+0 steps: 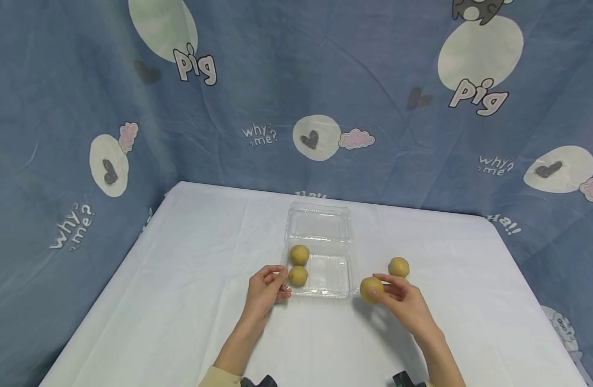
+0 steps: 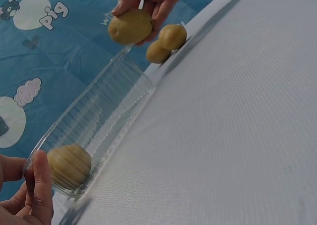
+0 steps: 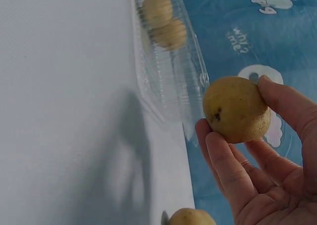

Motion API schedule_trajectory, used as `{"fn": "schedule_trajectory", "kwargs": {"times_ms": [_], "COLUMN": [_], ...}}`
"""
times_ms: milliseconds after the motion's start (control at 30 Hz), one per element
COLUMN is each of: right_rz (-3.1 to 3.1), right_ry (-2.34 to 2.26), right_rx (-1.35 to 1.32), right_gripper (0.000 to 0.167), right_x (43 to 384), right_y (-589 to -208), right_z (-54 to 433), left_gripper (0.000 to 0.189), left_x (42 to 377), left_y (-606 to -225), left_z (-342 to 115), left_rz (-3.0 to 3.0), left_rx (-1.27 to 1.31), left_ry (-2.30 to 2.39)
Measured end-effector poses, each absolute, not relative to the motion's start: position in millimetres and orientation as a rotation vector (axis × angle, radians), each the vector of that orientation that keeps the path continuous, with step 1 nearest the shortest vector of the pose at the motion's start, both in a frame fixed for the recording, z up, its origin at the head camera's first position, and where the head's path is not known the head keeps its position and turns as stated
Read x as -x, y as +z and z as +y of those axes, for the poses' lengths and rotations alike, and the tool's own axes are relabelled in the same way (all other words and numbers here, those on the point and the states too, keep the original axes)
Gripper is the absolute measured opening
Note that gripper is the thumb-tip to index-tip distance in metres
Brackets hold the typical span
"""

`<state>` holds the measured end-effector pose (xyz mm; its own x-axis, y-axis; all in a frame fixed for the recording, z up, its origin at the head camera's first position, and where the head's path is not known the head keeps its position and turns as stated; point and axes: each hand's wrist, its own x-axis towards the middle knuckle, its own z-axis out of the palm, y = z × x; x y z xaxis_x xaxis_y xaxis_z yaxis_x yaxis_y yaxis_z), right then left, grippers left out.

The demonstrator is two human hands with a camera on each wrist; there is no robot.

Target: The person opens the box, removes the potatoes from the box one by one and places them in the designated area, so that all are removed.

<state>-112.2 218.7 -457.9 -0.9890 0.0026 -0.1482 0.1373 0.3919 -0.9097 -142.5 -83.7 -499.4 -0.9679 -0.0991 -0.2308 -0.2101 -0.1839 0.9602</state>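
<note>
My right hand (image 1: 398, 298) pinches a round yellow fruit (image 3: 237, 109) between thumb and fingertips, just off the right side of a clear plastic clamshell box (image 1: 325, 294). In the right wrist view a dark blemish shows on its skin, and its shadow falls below on the cloth. With thumb and fingers, my left hand (image 1: 266, 290) grips the box's left rim near the front corner. The box lies with its lid (image 1: 320, 223) folded back. Inside, along the left wall, sit a rear fruit (image 1: 299, 255) and a front fruit (image 1: 298, 276).
Beyond my right hand, another yellow fruit (image 1: 399, 267) rests on the white tablecloth (image 1: 190, 279). The left wrist view shows two loose fruits there, a nearer one (image 2: 172, 36) overlapping a farther one (image 2: 158, 52). A blue printed curtain (image 1: 258, 97) hangs behind and beside the table.
</note>
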Motion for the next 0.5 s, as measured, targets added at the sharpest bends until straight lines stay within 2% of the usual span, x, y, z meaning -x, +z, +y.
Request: {"fn": "schedule_trajectory", "kwargs": {"times_ms": [500], "right_rz": [2.509], "right_ry": [-1.634], "right_rx": [-0.178], "right_gripper": [0.052], "right_x": [104.5], "right_y": [-465.6], "right_z": [225.1], "left_gripper": [0.028], "left_x": [143.2], "left_y": [-498.3], "left_z": [-84.6], "left_rz": [1.966], "left_rx": [0.382], "left_ry": [2.316]}}
